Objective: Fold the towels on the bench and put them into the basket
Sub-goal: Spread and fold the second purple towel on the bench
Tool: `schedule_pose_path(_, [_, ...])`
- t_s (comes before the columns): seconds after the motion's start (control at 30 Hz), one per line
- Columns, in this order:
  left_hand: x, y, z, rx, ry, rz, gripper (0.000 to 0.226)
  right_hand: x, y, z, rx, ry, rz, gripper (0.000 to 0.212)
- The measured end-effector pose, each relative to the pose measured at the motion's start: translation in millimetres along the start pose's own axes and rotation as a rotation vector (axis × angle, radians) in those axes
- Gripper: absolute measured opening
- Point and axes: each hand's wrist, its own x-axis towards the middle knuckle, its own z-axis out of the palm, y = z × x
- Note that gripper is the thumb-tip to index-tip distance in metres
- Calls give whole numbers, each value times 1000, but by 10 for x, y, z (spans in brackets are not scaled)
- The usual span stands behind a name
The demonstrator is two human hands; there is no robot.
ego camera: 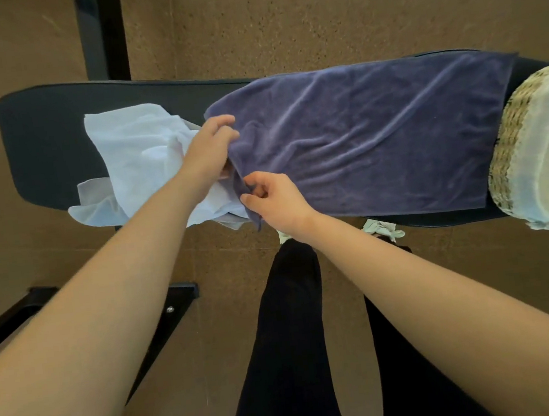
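A dark blue towel (371,135) lies spread over the right half of the black padded bench (43,145). My left hand (208,150) grips the towel's left edge near the far corner. My right hand (273,197) pinches the same edge near the front corner, which hangs off the bench. A crumpled pale blue-white towel (137,155) lies to the left, partly under my left wrist and spilling over the front edge. A woven basket (533,151) with a pale cloth liner stands on the bench's right end.
The floor is brown. A black post (102,32) rises behind the bench and a black metal frame (171,308) lies on the floor at lower left. My legs in dark trousers and light shoes (383,228) stand just before the bench.
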Motion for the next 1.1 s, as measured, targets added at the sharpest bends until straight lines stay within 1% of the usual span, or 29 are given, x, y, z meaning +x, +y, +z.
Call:
schedule_pose_path(0.07, [166,122,25,-45,43,-59,21,-45,-7,-31,-14,-18,-22,24])
schedule_pose_path(0.1, [232,154,24,-53,66,-46,17,-71,-7,-55,-11,-23,-29,27])
schedule_pose_path(0.17, [332,205,18,-84,115,23,16,-121,20,-116,3,-14,-29,28])
schedule_pose_path(0.23, [397,262,12,-97,165,72,23,-189,77,-187,32,20,-13,23])
schedule_pose_path(0.3, [404,362,41,-106,205,113,34,-282,150,-276,78,60,26,22])
schedule_pose_path(0.37, [367,476,124,-100,213,179,43,-396,227,-376,120,86,60,19])
schedule_pose_path(0.43, [289,623,263,-106,202,246,46,-507,302,-487,127,125,67,12])
schedule_pose_path(0.57, [93,984,696,-138,139,331,45,-724,475,-782,179,226,92,4])
schedule_pose_path(0.7, [-86,1314,1253,-133,-15,387,41,-969,744,-1146,260,361,162,4])
schedule_pose_path(0.8, [-163,1455,1699,-105,-127,378,43,-1132,1029,-1422,263,490,218,8])
schedule_pose_path(0.93, [-244,1589,2269,-45,-225,357,46,-1336,1372,-1827,258,640,292,12])
schedule_pose_path(1.0, [-273,1638,2542,-26,-260,347,48,-1399,1534,-2009,261,709,328,11])
schedule_pose_path(1.1, [-313,1716,2919,-4,-299,334,51,-1444,1748,-2220,248,793,374,3])
